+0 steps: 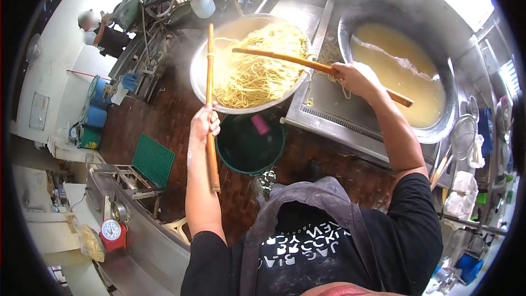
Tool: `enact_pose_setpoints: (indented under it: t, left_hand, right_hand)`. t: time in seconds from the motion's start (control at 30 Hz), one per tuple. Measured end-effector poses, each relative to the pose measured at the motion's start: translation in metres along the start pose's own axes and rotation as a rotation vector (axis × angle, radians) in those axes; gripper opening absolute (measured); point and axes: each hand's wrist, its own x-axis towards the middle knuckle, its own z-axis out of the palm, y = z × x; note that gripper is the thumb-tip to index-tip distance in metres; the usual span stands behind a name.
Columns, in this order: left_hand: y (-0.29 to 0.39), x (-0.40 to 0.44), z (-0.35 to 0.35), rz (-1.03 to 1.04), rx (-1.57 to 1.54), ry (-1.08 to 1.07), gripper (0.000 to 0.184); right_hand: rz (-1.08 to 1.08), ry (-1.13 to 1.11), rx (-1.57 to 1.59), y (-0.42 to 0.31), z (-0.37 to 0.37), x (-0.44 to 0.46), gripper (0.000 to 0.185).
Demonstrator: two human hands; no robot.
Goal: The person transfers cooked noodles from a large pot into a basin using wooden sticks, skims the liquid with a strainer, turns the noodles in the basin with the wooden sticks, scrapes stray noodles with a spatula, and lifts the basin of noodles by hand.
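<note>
My left hand is wrapped round a long wooden stick, which stands nearly upright in the view and crosses the left side of a wide metal basin. A heap of yellow noodles fills much of this basin, and steam rises around it. From the right, my right hand grips a second wooden stick, whose far end lies over the noodles. Its near end points toward a large round vat of cloudy yellowish liquid. Some stray noodles lie on the steel stove top beside the basin.
Below the basin, a dark green tub holds a pink object. A green mat and a red scale are at left. Mesh strainers hang right. Another person stands far left.
</note>
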Motion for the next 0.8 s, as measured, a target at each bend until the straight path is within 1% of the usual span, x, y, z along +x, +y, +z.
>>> enact_pose_setpoints:
  t: [0.07,0.13,0.17,0.2,0.23,0.27,0.37,0.4,0.47,0.57,0.67,0.73,0.8]
  left_hand:
    - [0.021,-0.004,0.002,0.003,-0.014,-0.017,0.031]
    - [0.028,-0.007,-0.005,-0.058,0.126,-0.01,0.031]
    - [0.025,-0.009,-0.011,-0.107,0.184,-0.006,0.031]
    - [0.019,-0.012,-0.014,-0.168,0.196,0.024,0.029]
    - [0.012,-0.018,-0.021,-0.2,0.22,0.016,0.027]
    - [0.008,-0.028,-0.02,-0.256,0.209,0.055,0.026]
    - [0.005,-0.072,-0.002,-0.333,0.07,0.088,0.027]
    - [0.008,-0.086,0.003,-0.366,-0.021,0.089,0.029]
    - [0.015,-0.11,0.018,-0.344,-0.108,0.063,0.033]
    - [0.016,-0.13,0.045,-0.291,-0.085,0.122,0.036]
    - [0.008,-0.134,0.065,-0.261,-0.085,0.158,0.038]
    - [0.003,-0.134,0.079,-0.267,-0.085,0.188,0.038]
    - [0.003,-0.135,0.085,-0.267,-0.14,0.15,0.041]
  right_hand:
    - [0.033,0.062,0.024,0.021,0.0,0.002,0.027]
    - [0.056,0.133,0.083,0.043,0.001,0.004,0.028]
    - [0.117,0.041,0.055,0.054,-0.009,0.008,0.031]
    - [0.122,0.064,0.05,0.067,-0.015,0.007,0.032]
    - [0.178,0.081,0.01,0.083,-0.018,0.012,0.032]
    - [0.238,0.098,-0.031,0.101,-0.02,0.017,0.031]
    - [0.348,0.011,-0.137,0.154,-0.03,0.049,0.032]
    - [0.339,-0.016,-0.158,0.17,-0.029,0.063,0.031]
    - [0.316,-0.068,-0.198,0.198,-0.019,0.098,0.031]
    - [0.223,-0.118,-0.188,0.219,0.018,0.163,0.028]
    - [0.156,-0.152,-0.125,0.227,0.085,0.235,0.027]
    - [0.11,-0.006,-0.019,0.237,0.14,0.279,0.025]
    - [0.091,0.034,0.089,0.236,0.157,0.302,0.023]
